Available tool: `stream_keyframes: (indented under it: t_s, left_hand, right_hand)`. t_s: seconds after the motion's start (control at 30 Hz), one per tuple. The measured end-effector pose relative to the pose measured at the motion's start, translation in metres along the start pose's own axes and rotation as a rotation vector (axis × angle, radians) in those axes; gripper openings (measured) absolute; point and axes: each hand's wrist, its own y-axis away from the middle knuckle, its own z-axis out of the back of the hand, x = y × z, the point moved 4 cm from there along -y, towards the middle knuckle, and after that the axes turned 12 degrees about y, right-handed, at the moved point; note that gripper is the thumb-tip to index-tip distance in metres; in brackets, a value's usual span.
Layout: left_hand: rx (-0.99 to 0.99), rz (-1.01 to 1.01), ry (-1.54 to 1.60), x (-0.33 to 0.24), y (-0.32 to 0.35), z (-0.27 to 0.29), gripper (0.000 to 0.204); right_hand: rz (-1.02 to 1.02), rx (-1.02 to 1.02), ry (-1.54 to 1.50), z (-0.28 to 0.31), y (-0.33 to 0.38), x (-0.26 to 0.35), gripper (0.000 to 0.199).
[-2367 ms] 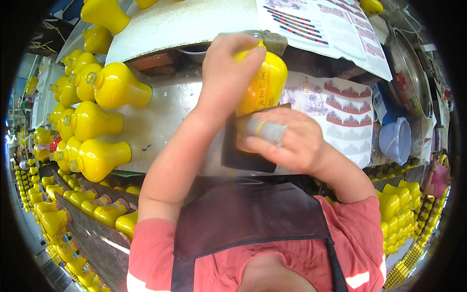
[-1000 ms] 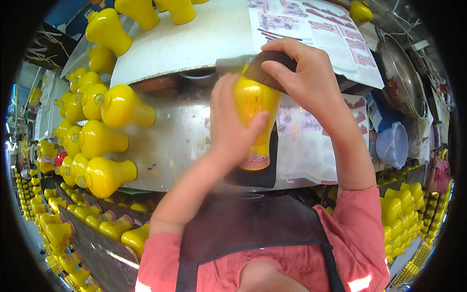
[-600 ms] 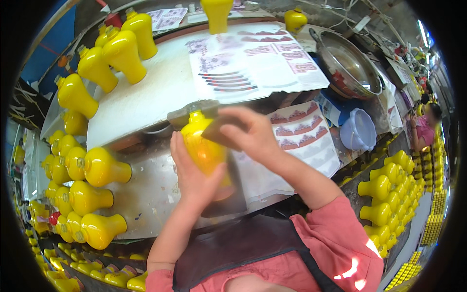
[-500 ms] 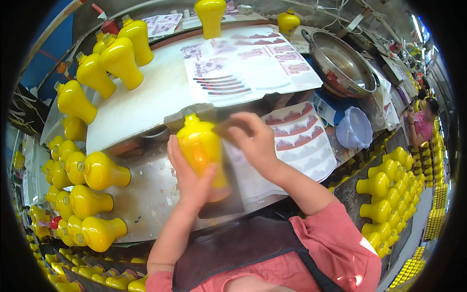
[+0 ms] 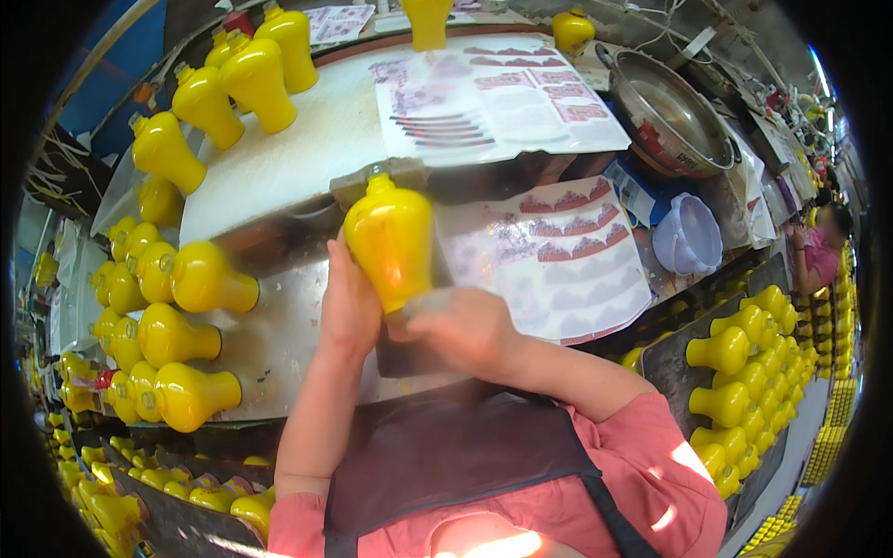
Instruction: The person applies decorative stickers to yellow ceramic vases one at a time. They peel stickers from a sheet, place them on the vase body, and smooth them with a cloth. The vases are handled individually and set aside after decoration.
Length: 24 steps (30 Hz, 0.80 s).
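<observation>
A glossy yellow bottle (image 5: 391, 232) with a clear glass neck lies in front of me, its neck pointing away and resting at a dark block (image 5: 409, 175). My left hand (image 5: 352, 298) wraps around its left side and holds it. At the narrow base end is my right hand (image 5: 460, 325), blurred, its fingers curled in against the bottle. What those fingers hold, if anything, is hidden. Beside the bottle on the right lies a sheet of printed decals (image 5: 558, 256) with red-brown scalloped strips.
Another decal sheet (image 5: 502, 102) lies on the raised white board (image 5: 298, 158). Yellow bottles (image 5: 256, 84) stand on that board's left, and several lie at the table's left. A metal basin (image 5: 670, 112) and lilac bucket (image 5: 688, 237) are at right. Crowded bottles (image 5: 744, 363) fill the lower right.
My right hand has come down from near the bottle's shoulder to its base. My left hand still holds the bottle. The whole view has shifted slightly.
</observation>
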Motion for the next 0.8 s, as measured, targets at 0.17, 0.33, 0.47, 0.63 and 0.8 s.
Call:
stream_keyframes:
  t_s: [0.17, 0.33, 0.47, 0.63, 0.8]
  left_hand:
    - [-0.127, -0.080, -0.144, -0.020, 0.013, 0.003, 0.081]
    - [-0.113, 0.084, 0.008, -0.005, -0.009, 0.005, 0.075]
    - [-0.077, 0.100, 0.033, -0.008, -0.005, 0.001, 0.071]
    - [-0.176, -0.047, -0.169, -0.024, 0.005, 0.008, 0.067]
    - [-0.161, 0.105, 0.045, 0.004, -0.001, 0.004, 0.059]
  right_hand:
    - [-0.361, -0.071, 0.027, 0.004, -0.008, -0.014, 0.020]
    - [-0.120, -0.012, 0.036, -0.003, -0.013, -0.004, 0.024]
    - [-0.253, -0.069, 0.214, 0.000, -0.011, -0.016, 0.018]
    - [-0.138, 0.082, 0.011, 0.004, -0.007, -0.012, 0.020]
    - [-0.732, 0.102, -0.176, 0.037, 0.013, -0.073, 0.019]
